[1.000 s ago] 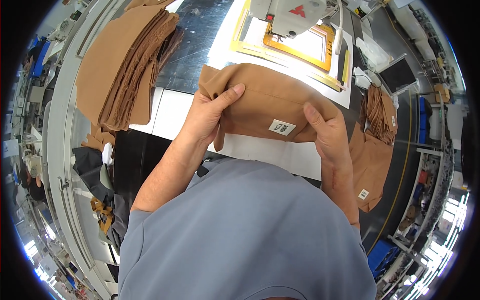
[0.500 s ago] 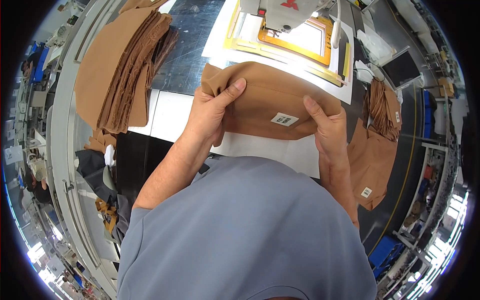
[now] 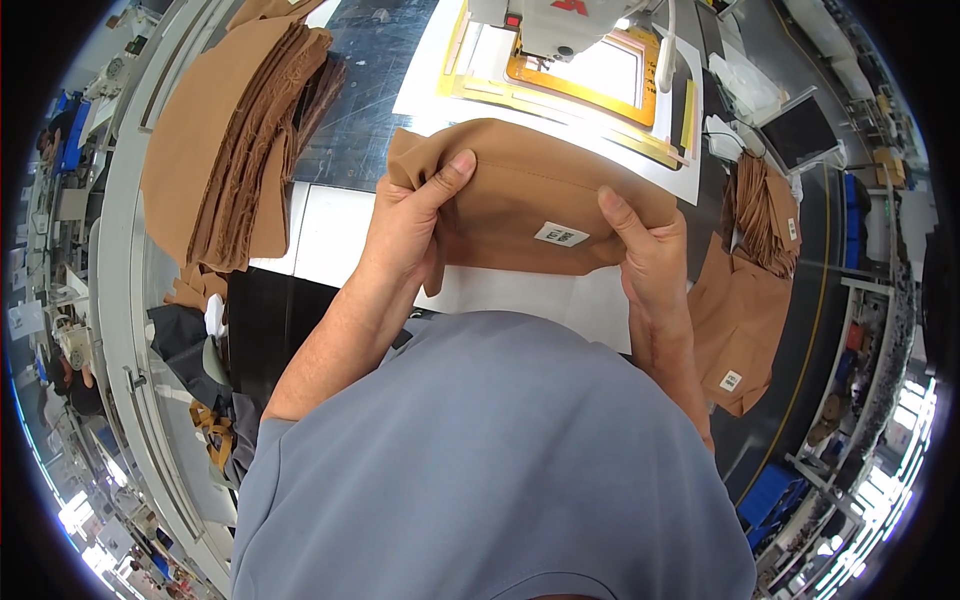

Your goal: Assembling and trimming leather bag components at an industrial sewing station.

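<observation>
A brown fabric piece (image 3: pixel 530 205) is stretched between my two hands above the white front of the worktable. It has a stitched seam along its upper part and a small white label (image 3: pixel 561 234) on its face. My left hand (image 3: pixel 415 210) grips its left end, thumb on top, where the cloth bunches into folds. At the right end my right hand (image 3: pixel 645 240) pinches it, with the thumb lying on the cloth. The other fingers of both hands are mostly hidden behind the fabric. Just beyond it stands a sewing machine head (image 3: pixel 570 30) over a yellow clamp frame (image 3: pixel 640 110).
Stacked brown fabric panels (image 3: pixel 225 140) lie at the left on the dark metal tabletop (image 3: pixel 375 90). To the right hang more labelled brown pieces (image 3: pixel 740 325) beside a folded bundle (image 3: pixel 755 210). A dark screen (image 3: pixel 800 135) stands at the far right.
Both hands still hold the fabric piece. The surroundings and the hands have shifted slightly to the left in view, and the fabric's label has tilted a little differently.
</observation>
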`<state>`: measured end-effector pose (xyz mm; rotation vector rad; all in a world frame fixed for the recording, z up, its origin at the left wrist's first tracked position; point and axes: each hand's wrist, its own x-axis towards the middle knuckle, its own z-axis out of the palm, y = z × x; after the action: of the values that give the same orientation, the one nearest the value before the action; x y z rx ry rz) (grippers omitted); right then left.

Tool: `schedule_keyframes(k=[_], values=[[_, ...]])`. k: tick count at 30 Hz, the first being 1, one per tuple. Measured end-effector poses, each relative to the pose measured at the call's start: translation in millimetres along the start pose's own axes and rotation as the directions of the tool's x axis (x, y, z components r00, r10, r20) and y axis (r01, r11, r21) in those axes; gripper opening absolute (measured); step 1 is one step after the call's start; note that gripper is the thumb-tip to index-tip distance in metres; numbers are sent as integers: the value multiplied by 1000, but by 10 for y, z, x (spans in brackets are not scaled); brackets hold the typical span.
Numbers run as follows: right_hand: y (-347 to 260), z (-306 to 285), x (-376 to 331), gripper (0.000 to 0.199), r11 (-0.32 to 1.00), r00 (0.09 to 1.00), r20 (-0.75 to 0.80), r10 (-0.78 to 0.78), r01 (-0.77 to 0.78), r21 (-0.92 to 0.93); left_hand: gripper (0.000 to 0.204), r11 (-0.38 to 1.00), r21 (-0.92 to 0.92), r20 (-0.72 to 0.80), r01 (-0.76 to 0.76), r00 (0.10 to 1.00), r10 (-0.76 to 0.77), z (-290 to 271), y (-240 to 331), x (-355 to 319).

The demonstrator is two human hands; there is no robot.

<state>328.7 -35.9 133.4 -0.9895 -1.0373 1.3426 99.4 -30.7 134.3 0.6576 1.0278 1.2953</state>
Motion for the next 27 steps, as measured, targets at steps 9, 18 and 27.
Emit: schedule_keyframes(k=[9,18,27], values=[[-13,-17,6,22,999,1000,31,0,1,-36,48,993,110,70,35,997,-42,18,76,14],[-13,-15,-11,21,999,999,35,24,-22,-48,48,992,117,86,53,994,-64,22,15,56],[3,-7,6,24,992,992,20,123,-124,19,43,994,70,26,87,996,-89,27,-22,67]])
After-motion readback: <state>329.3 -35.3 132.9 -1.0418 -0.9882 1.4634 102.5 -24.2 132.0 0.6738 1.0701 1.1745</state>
